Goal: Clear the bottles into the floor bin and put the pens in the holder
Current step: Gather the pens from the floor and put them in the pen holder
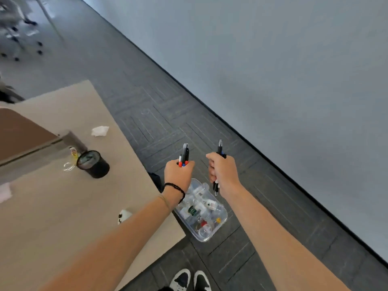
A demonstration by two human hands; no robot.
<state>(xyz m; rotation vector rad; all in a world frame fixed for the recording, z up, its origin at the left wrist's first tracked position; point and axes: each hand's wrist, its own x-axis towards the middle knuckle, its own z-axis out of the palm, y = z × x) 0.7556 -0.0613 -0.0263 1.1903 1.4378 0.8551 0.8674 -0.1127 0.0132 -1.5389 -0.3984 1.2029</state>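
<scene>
A: Status of the bottles?

B: Floor bin [220, 224], a clear tub, sat on the carpet just off the tabletop [52, 217] corner nearest the person. It was well filled with bottles [197, 208], caps and labels showing through. That half judged mostly done.

A: Mostly?

B: One clear item with a yellow label [72, 157] lay touching the far side of the pen holder [93, 163], against the partition. Possibly a last bottle; too blurred to be sure.

A: And the pens?

B: None in the holder that could be seen. It was a black cup standing upright on the tabletop, well apart from the bin, mouth open, inside too dark to read. Pens were all in the hands.

A: Which hand had what?

B: Left hand [178, 172] was fisted round a small bundle of pens [184, 155], black barrels with red and blue ends poking up. Right hand [222, 173] was fisted on at least one dark pen [220, 147], tip up, the other end showing below the fist. Both hands hung above the bin, near each other but not touching, off the tabletop edge.

A: What remained, then?

B: By my judgement: carry both fistfuls across from the bin to the holder and drop them in, then check that yellow-labelled item. A crumpled white tissue [100, 131] lay beyond the holder, and a small white object with dark marks [123, 216] sat near the bin-side tabletop edge; neither is named in the task.
</scene>
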